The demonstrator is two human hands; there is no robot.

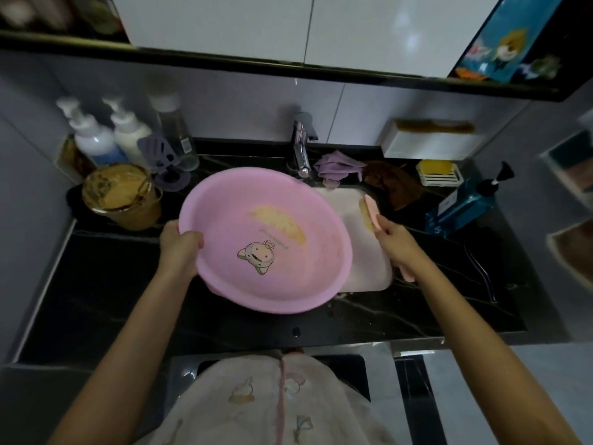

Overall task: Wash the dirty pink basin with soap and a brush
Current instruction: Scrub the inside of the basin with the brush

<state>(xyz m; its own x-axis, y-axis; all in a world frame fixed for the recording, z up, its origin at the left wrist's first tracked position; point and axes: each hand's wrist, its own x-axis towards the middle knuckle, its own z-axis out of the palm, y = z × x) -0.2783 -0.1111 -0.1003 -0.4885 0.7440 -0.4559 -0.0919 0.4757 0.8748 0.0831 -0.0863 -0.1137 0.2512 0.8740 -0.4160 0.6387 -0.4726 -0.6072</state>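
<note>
While the left hand (179, 244) grips the basin (266, 239), the right hand (393, 234) holds the brush (369, 210).

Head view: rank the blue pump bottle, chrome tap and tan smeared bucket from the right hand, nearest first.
1. Blue pump bottle, just right of the right hand.
2. Chrome tap, centre back.
3. Tan smeared bucket, far left.
</note>
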